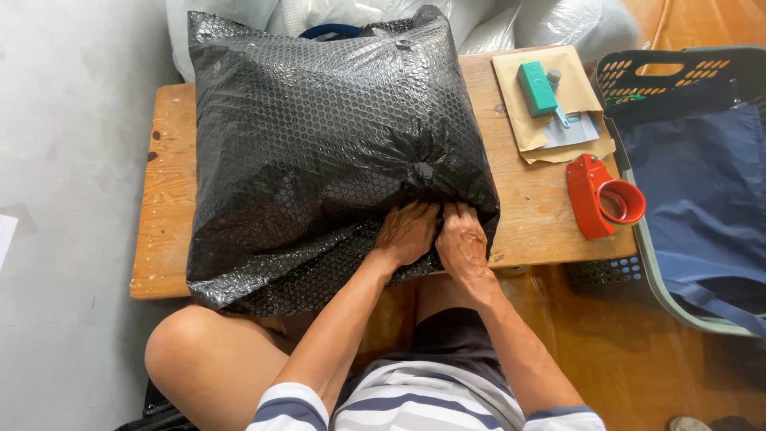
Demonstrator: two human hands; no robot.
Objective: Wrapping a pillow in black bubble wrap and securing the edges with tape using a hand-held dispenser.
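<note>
The left hand point(408, 231) and right hand point(461, 239) are pressed together at lower centre, pinching the black bag point(319, 144); its mouth is gathered, untaped; the tape dispenser point(602, 198) lies unused on the counter point(167, 199).

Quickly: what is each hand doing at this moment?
Left hand: closed, gripping the black bubble wrap.
Right hand: closed, gripping the same wrap.

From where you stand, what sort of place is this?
Probably a small home packing spot for parcels. Both hands press a black bubble-wrap parcel on a low wooden table, with a red tape dispenser and brown envelopes beside it.
</note>
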